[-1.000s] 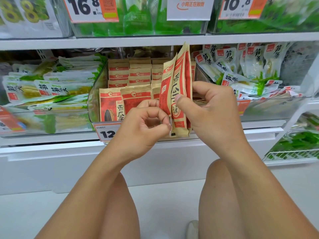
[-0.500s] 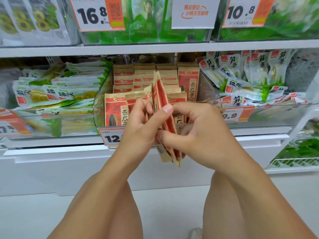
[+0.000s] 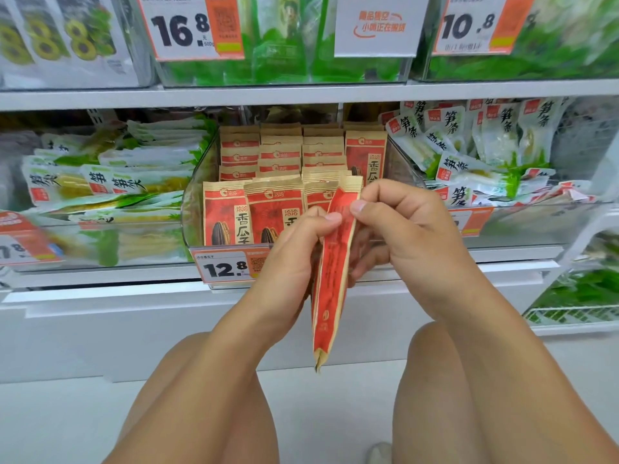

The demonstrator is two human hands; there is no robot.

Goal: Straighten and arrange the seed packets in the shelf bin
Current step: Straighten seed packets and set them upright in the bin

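Edgewise, flat crinkled paper packet (image 3: 331,279)

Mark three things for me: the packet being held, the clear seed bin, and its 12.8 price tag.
Held seed packet (image 3: 331,279): head view, on its red face below both hands.
Clear seed bin (image 3: 197,195): head view, on its bare left wall.
12.8 price tag (image 3: 222,267): head view, on the printed digits.

Both forearms reach forward, converging at centre. Left hand (image 3: 294,252) has fingers curled, thumb and forefinger pinching a held seed packet (image 3: 331,279). Right hand (image 3: 402,229) pinches its upper edge; lower fingers curl behind.
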